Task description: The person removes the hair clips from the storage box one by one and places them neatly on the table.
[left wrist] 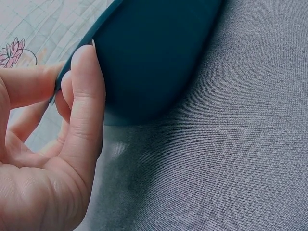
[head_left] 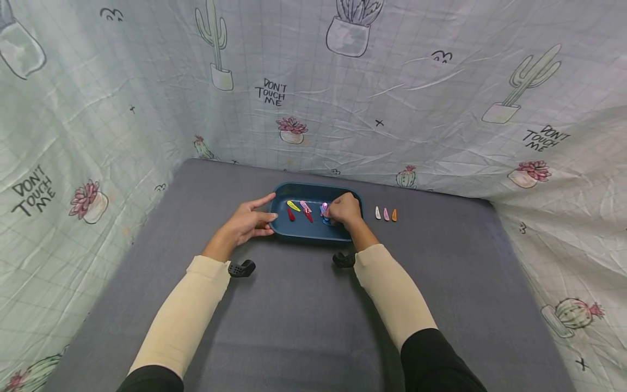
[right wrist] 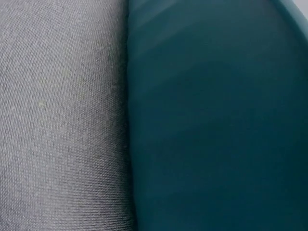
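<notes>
My left hand (head_left: 252, 220) grips the left end of a dark blue tray (head_left: 313, 237), thumb and fingers on either side of its rim. In the left wrist view the thumb (left wrist: 86, 91) presses against the tray wall. My right hand (head_left: 344, 209) reaches into the tray's right half, its curled fingers down at a cluster of blue and pink hair clips (head_left: 324, 208). I cannot tell whether they pinch one. Left of them in the tray lie a yellow hair clip (head_left: 293, 206), a pink hair clip (head_left: 305, 206) and red hair clips (head_left: 291, 214).
On the grey cloth (head_left: 294, 316), right of the tray, a white hair clip (head_left: 377, 213), a pink hair clip (head_left: 386, 214) and an orange hair clip (head_left: 394, 215) stand in a row. A printed curtain (head_left: 313, 81) hangs behind and at both sides.
</notes>
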Tool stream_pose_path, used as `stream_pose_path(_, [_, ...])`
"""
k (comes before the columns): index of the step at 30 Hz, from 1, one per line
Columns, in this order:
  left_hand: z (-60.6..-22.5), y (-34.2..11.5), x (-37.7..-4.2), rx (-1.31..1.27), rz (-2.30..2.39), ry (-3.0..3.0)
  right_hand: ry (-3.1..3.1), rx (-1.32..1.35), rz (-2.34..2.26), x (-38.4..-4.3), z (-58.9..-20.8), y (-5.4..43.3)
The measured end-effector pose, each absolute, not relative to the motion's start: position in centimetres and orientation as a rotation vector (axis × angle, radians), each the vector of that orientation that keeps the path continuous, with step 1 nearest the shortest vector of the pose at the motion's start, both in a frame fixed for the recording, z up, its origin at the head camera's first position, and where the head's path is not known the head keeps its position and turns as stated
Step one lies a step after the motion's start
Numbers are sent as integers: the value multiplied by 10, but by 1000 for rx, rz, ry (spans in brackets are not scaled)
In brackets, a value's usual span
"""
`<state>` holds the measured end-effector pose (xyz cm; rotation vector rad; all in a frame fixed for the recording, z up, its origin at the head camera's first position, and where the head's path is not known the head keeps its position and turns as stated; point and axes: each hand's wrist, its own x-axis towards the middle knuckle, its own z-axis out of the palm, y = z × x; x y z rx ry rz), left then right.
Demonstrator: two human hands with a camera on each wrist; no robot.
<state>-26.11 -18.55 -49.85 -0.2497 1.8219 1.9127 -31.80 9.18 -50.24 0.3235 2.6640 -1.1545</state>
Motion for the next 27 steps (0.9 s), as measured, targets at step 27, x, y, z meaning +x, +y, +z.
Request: stream_pose_path(27, [-499, -184, -259, -270, 1918, 1818, 2577, 115, -1466, -301, -479, 105])
